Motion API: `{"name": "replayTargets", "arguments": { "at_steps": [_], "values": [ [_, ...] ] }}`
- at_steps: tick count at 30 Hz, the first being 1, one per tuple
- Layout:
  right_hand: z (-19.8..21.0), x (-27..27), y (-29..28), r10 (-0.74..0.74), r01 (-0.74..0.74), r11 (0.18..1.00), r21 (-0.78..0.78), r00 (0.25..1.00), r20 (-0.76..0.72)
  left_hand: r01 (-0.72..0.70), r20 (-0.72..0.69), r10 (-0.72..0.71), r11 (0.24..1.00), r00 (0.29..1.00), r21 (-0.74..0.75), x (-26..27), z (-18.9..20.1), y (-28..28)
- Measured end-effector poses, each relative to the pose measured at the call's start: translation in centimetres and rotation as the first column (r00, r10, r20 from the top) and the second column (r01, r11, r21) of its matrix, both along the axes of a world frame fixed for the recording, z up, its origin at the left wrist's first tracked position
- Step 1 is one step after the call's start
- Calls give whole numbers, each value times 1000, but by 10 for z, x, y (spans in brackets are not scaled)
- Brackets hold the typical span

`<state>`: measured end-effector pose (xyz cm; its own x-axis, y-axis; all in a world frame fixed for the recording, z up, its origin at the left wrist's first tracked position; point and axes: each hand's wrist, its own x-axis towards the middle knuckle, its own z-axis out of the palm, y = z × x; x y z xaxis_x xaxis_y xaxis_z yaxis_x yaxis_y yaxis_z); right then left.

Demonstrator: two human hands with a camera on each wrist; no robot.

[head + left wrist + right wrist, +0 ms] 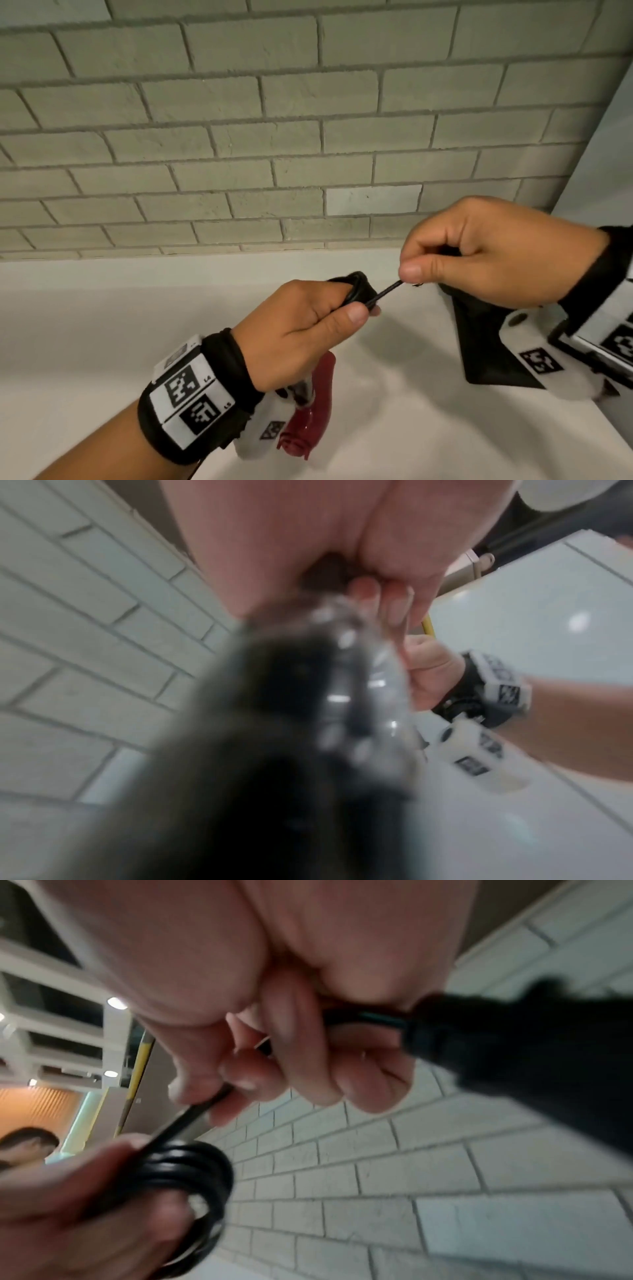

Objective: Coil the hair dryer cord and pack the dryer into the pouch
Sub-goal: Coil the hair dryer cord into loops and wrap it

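My left hand point(359, 310) grips a small coil of black cord point(358, 286) above the white counter. A short straight stretch of cord point(387, 292) runs from the coil to my right hand point(411, 275), which pinches it between thumb and forefinger. The right wrist view shows the coil point(185, 1167) looped in the left fingers and a blurred black object point(514, 1047) sticking out of my right palm. The red hair dryer point(317, 404) shows under my left wrist. The black pouch point(486, 353) lies under my right hand; I cannot tell whether that hand touches it.
A white counter point(102, 325) runs along a pale brick wall point(239, 137). A white panel point(603, 154) closes off the right side. A person's head point(27, 1141) appears at the far left of the right wrist view.
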<state>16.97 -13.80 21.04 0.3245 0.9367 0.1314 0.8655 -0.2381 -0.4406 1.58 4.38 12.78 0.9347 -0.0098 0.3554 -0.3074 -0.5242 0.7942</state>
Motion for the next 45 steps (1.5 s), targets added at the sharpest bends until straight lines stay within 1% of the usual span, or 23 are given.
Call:
{"name": "replayTargets", "arguments": {
  "at_steps": [1,3,5,7,9,12,14,19,22,24,26,29,31,33,35,36,37,39,40,41,42,43,45],
  "values": [
    [-2,4,3,-2,2,1000,-5,1000,26,35,-17,-38,991,999,-131,1,1,-3],
    [-12,9,14,-19,19,1000,-10,999,30,78,-6,-86,930,996,-359,5,5,-5],
    [-26,6,29,-43,46,997,67,998,-38,106,9,-117,864,993,-492,10,8,-1],
    [-38,-4,45,-10,76,968,237,963,-271,171,20,-198,785,980,-595,14,11,1],
    [-40,-19,58,47,143,925,352,876,-479,219,35,-270,693,962,-686,18,12,-2],
    [-39,-34,71,-18,307,858,413,820,-572,185,20,-274,591,961,-785,24,16,-4],
    [-36,-39,75,-69,397,799,452,807,-587,151,6,-254,556,967,-817,27,18,-5],
    [-40,-26,86,-137,566,725,393,677,-723,64,17,-91,551,996,-832,32,20,-20],
    [-34,-18,94,-177,602,700,384,667,-723,57,23,-74,508,997,-860,35,22,-20],
    [-30,-20,97,-178,586,710,391,686,-705,67,35,-73,497,997,-865,37,23,-16],
    [-32,-21,98,-130,531,742,410,713,-689,24,8,-32,512,999,-858,37,24,-10],
    [-40,-14,87,30,346,836,426,746,-665,-25,-22,12,541,1000,-840,36,29,2],
    [-46,-4,74,108,190,918,348,724,-681,-29,-30,6,517,1000,-856,33,33,11],
    [-54,1,62,88,60,978,198,745,-662,-19,-34,-22,491,999,-871,31,35,18],
    [-63,4,54,40,11,997,80,800,-598,-1,-34,-59,476,998,-880,30,35,21],
    [-67,5,53,51,4,996,91,803,-594,10,-29,-75,471,997,-882,31,34,22],
    [-70,5,53,90,13,988,151,751,-654,20,-25,-89,466,996,-885,31,33,22],
    [-70,1,56,192,67,959,275,560,-806,28,-29,-117,458,993,-889,34,31,21],
    [-68,-2,59,222,103,943,318,518,-826,26,-38,-131,455,991,-890,35,30,20],
    [-66,-7,63,212,147,929,338,539,-815,19,-50,-140,453,989,-891,35,30,19],
    [-66,-11,66,181,199,912,360,592,-785,5,-64,-138,454,988,-891,36,30,17],
    [-67,-13,69,128,249,891,379,664,-737,-20,-84,-118,467,989,-884,37,31,15],
    [-70,-16,73,-39,310,863,398,827,-561,-104,-133,-15,536,991,-838,41,32,9]
  ]
}}
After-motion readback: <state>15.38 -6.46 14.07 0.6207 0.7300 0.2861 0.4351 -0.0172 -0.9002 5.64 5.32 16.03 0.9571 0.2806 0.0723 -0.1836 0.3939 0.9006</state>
